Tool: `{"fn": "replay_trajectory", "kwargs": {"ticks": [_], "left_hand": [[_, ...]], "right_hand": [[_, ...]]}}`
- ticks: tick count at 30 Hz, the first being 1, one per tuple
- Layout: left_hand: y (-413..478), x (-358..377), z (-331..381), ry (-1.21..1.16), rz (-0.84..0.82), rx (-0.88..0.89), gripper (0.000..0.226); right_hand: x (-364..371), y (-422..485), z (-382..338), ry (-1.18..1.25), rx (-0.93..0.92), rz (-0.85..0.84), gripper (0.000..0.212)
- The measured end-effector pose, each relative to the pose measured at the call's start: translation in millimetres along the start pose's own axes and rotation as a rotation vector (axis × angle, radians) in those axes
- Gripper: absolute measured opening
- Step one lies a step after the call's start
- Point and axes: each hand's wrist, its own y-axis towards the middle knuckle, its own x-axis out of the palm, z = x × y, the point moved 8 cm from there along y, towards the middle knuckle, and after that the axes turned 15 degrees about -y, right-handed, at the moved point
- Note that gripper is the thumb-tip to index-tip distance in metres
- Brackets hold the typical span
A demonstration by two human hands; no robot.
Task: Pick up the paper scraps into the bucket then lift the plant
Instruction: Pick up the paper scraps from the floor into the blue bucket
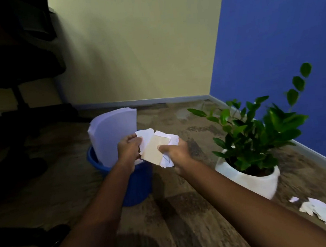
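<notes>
- Currently both hands are holding one bundle of paper scraps (155,150) at the right edge of the blue bucket (139,188); the left hand (129,148) is curling round the white pieces, and the right hand (178,153) is pinching the tan card under its thumb.
- Tall white sheets (113,136) are standing in the bucket and crowding its mouth, so a release here is risking pieces glancing off onto the floor.
- Loose scraps (320,210) are lying right of the plant (255,131); reaching past is risking snagged leaves.
</notes>
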Motion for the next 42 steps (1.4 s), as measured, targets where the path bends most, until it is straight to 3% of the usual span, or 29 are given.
{"fn": "replay_trajectory", "kwargs": {"ticks": [6, 11, 15, 17, 21, 28, 34, 37, 42], "left_hand": [[23, -50, 3, 0.067, 0.299, 0.165, 0.039], [23, -43, 1, 0.366, 0.348, 0.27, 0.045], [12, -23, -1, 0.577, 0.325, 0.401, 0.043], [0, -5, -4, 0.61, 0.253, 0.509, 0.042], [-26, 51, -22, 0.876, -0.004, 0.69, 0.046], [-84, 126, -59, 1.126, -0.372, 0.862, 0.037], [-165, 191, -86, 1.323, -0.729, 1.195, 0.017], [-203, 223, -112, 1.364, -0.866, 1.342, 0.029], [-255, 273, -166, 1.345, -1.123, 1.314, 0.033]], "right_hand": [[70, 23, -16, 0.071, 0.05, -0.078, 0.044], [102, 29, -13, 0.091, 0.132, -0.258, 0.054], [90, 32, -7, 0.031, 0.062, -0.227, 0.046], [75, 30, -6, 0.016, 0.001, -0.206, 0.018], [34, 24, 11, 0.018, -0.038, -0.139, 0.03], [-69, 10, 50, -0.145, 0.006, -0.024, 0.037], [-163, -21, 100, -0.365, 0.107, -0.21, 0.026], [-214, -37, 125, -0.499, 0.165, -0.266, 0.019], [-293, -58, 171, -0.653, 0.28, -0.284, 0.024]]}}
